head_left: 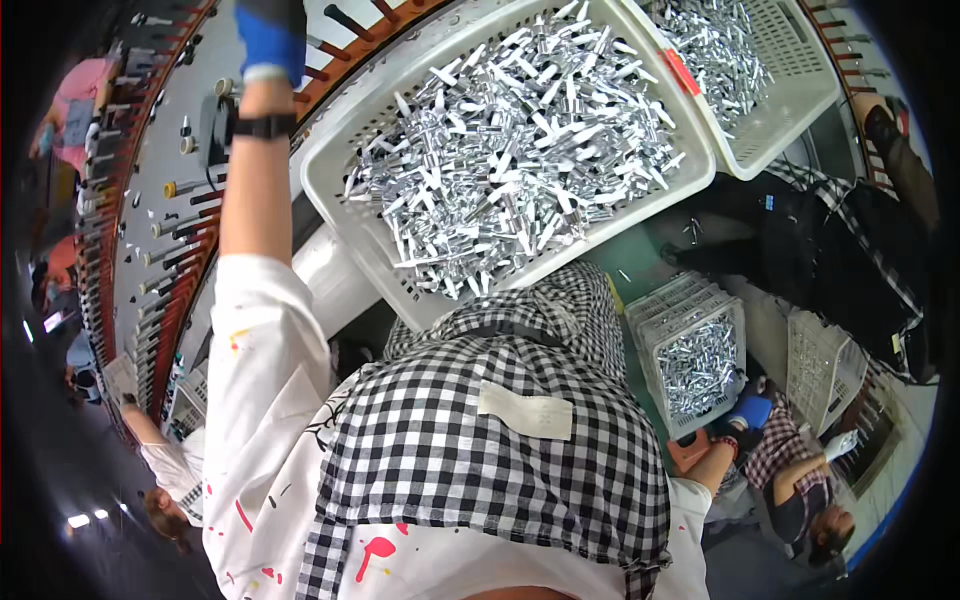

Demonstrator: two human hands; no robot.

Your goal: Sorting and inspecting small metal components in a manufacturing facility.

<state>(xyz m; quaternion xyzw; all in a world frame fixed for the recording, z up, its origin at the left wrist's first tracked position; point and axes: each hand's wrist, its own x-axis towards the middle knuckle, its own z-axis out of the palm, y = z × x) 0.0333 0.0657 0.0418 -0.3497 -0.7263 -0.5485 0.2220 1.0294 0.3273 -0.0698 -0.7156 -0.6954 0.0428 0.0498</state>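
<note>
My left hand (270,45), in a blue and black glove, reaches up beside a curved rack (330,75) carrying dark-ended rods on reddish-brown pegs. Its fingers are cut off by the upper edge, so any grip is hidden. Just right of that forearm, a pale plastic crate (690,130) is heaped with small shiny metal parts (510,150), many with white tips. Low on the right, my right hand (752,410), also blue-gloved, is beside a stack of clear crates (650,350) holding similar metal parts. The fingers of this hand are too small and unclear to read.
A second pale crate (800,110) of metal parts stands at upper right, a red clip (680,72) between the two. A person in dark clothes (830,250) sits at right; another person (800,480) works lower right. Further racks of rods (180,250) curve along the left.
</note>
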